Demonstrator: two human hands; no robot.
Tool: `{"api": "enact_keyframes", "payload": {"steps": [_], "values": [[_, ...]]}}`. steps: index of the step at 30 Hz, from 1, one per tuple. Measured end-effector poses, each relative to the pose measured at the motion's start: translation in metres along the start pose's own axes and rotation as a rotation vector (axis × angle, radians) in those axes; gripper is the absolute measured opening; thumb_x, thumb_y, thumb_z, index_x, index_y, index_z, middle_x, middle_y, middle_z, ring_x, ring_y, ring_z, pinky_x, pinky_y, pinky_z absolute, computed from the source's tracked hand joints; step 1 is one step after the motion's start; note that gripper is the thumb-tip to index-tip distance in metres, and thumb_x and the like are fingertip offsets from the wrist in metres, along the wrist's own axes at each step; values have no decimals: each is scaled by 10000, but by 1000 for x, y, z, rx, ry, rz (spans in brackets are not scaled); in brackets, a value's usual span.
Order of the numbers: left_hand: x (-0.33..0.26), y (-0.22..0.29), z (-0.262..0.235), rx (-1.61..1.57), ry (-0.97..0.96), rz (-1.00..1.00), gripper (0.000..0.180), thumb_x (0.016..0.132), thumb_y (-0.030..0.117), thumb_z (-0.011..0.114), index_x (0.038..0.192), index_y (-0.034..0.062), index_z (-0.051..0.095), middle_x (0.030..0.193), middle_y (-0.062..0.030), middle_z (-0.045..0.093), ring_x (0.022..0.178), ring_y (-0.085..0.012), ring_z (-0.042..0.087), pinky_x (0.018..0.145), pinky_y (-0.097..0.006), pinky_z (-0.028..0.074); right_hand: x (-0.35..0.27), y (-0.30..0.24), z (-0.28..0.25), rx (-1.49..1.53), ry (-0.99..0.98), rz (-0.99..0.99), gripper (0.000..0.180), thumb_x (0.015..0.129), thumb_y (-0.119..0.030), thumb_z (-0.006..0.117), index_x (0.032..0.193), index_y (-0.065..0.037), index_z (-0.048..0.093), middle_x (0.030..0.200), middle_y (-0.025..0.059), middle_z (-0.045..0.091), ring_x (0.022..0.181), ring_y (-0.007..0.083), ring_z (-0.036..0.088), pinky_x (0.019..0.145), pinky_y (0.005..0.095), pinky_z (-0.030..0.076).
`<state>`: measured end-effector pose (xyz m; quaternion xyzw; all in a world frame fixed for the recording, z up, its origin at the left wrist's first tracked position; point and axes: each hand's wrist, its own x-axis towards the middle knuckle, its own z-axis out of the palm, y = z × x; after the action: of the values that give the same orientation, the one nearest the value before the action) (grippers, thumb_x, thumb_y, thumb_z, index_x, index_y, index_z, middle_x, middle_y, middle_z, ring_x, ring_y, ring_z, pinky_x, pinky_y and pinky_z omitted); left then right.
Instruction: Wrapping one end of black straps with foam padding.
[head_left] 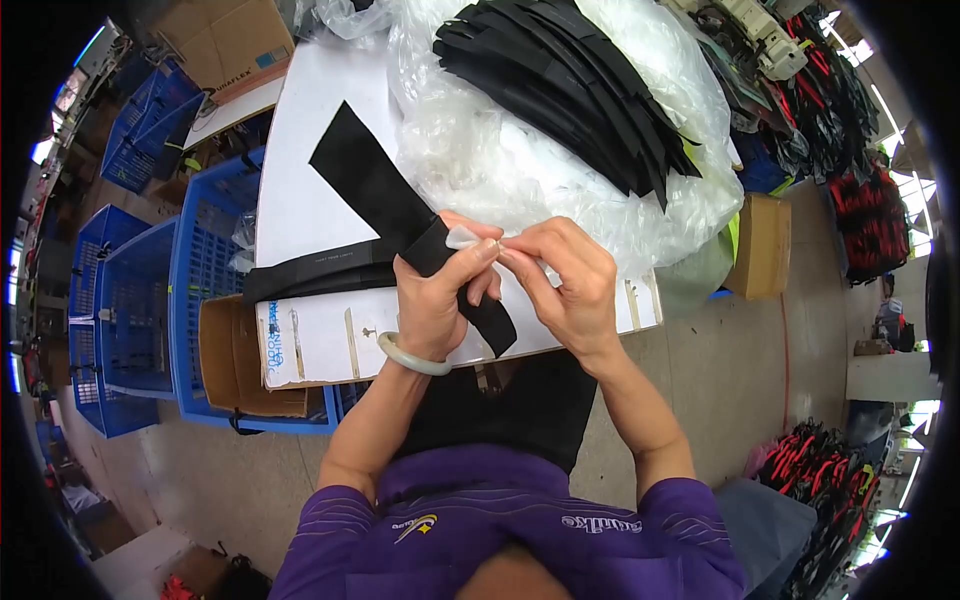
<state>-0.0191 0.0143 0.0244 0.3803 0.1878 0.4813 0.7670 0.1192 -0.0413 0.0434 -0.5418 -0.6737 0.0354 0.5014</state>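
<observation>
Several blue crates (140,300) stand stacked at my far left, beside an open cardboard box (235,355) tucked against the white table (300,190). A second black strip (320,268) lies flat across the table edge. My left hand (435,295), a pale bangle (412,355) at the wrist, rises from a bent forearm and is closed around a long black strip (385,195), thumb and fingers clamped where it folds; one end runs up and left over the table, the other hangs below my palm. Between the fingertips of both hands sits a small clear film tab (468,238), at the strip's fold. My right hand (565,285), wrist cocked inward, pinches that tab with thumb and forefinger. Behind, a stack of black strips (570,85) rests on crumpled clear plastic (500,160). A brown box (762,245) stands at right.
</observation>
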Motion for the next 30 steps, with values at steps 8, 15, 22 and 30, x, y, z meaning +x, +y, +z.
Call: {"api": "enact_keyframes", "payload": {"steps": [8, 15, 22, 30], "values": [[4, -1, 0, -271, 3, -112, 120, 904, 72, 641, 908, -47, 625, 712, -90, 601, 470, -109, 470, 488, -269, 476, 5, 3, 5, 618, -135, 446, 149, 875, -68, 701, 844, 18, 584, 739, 96, 666, 676, 131, 650, 610, 257, 502], [6, 2, 3, -73, -1, -115, 157, 912, 121, 659, 873, -24, 613, 731, -88, 597, 479, -108, 495, 468, -256, 474, 1, 3, 8, 864, -186, 571, 142, 890, -71, 686, 859, 11, 576, 734, 83, 679, 650, 99, 632, 608, 216, 485], [31, 19, -27, -600, 222, -203, 361, 916, 405, 672, 807, 78, 562, 711, 8, 418, 493, -73, 359, 523, -235, 392, -16, -12, -26, 479, -278, 485, 167, 781, -82, 782, 748, -8, 636, 667, -7, 589, 587, 73, 488, 535, 249, 367], [20, 11, -17, -579, 216, -210, 342, 919, 386, 673, 806, 78, 579, 688, 9, 434, 480, -75, 365, 514, -239, 388, -12, -14, -11, 99, -243, 215, 256, 743, -125, 812, 719, -12, 583, 649, 65, 547, 551, 153, 524, 502, 285, 390]]}}
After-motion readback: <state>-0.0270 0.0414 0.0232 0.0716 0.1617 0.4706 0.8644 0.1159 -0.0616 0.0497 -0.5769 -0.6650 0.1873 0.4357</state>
